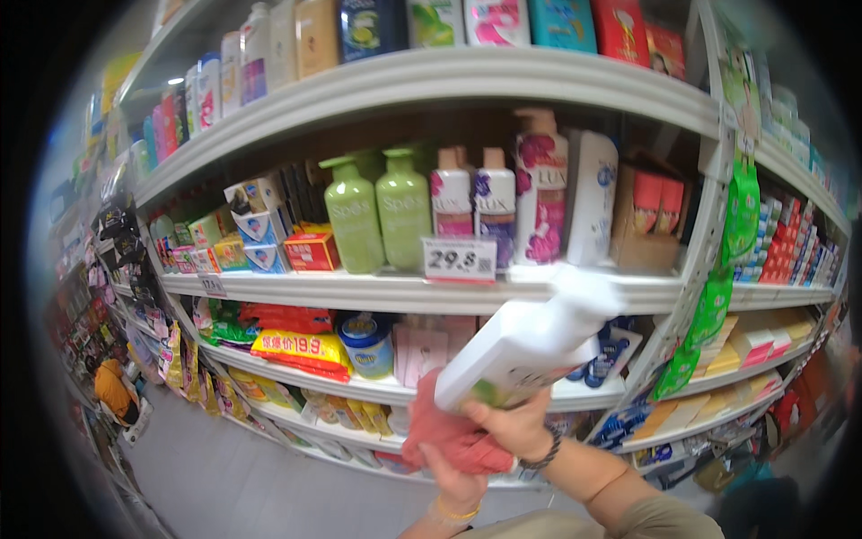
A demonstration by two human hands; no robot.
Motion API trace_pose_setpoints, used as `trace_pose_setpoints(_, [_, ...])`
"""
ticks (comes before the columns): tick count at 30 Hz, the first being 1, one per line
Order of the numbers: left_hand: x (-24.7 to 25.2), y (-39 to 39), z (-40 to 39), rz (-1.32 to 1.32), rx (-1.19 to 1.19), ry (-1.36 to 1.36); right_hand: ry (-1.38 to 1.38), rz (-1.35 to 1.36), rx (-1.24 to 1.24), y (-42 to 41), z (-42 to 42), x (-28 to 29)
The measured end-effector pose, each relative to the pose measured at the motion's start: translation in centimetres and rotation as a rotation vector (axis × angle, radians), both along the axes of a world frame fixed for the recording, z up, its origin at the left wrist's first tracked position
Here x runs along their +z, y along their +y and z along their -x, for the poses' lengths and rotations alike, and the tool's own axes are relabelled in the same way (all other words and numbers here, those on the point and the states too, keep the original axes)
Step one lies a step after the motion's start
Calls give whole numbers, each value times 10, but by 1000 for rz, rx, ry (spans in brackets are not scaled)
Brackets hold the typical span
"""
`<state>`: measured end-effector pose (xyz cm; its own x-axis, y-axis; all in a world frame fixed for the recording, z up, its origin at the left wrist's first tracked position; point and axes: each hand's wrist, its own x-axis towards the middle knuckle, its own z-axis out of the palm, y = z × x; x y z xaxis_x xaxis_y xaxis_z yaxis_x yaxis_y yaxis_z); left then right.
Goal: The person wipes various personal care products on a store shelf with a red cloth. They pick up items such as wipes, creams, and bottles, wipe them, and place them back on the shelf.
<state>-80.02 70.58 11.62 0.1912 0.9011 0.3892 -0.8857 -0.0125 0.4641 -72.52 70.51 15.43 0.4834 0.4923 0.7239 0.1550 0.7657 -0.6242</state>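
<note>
A white pump bottle (495,347) is tilted in front of the shelf, its blurred pump end pointing up and right. My right hand (518,424), with a dark braided band at the wrist, grips its lower side. Around the bottle's base is a red cloth (448,434), bunched up. My left hand (454,471) holds that cloth from below, its fingers largely covered by it. Just behind, on the middle shelf (377,291), stand green pump bottles (350,219), Lux bottles (541,192) and a white bottle (592,199).
Above runs a shelf (444,77) packed with bottles. The lower shelf holds a blue tub (367,343) and red and yellow packs (303,347). Green packets (741,209) hang along the right upright. A price card (460,260) juts from the shelf edge. Grey floor (236,478) lies below left.
</note>
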Motion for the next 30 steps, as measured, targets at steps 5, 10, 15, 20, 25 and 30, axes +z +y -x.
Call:
trace_pose_setpoints(5, [-64, -12, -19, -342, 392, 597, 23, 282, -166, -50, -27, -86])
trace_pose_setpoints(10, [-42, -41, -47, -291, 119, 644, -134, 695, -287, -121, -58, -111])
trace_pose_setpoints(15, [-34, -40, -66, 48, -450, 394, -34, 762, 85, -187, -76, -151])
trace_pose_setpoints(20, [-54, -62, -85, 73, -904, 251, 396, 660, 921, -215, -105, -170])
trace_pose_setpoints(25, [-68, -79, -102, -10, -980, 231, 389, 658, 1112, -226, -105, -197])
trace_pose_setpoints(30, [-79, -81, -94, 17, -597, 564, 284, 670, 547, -242, -108, -178])
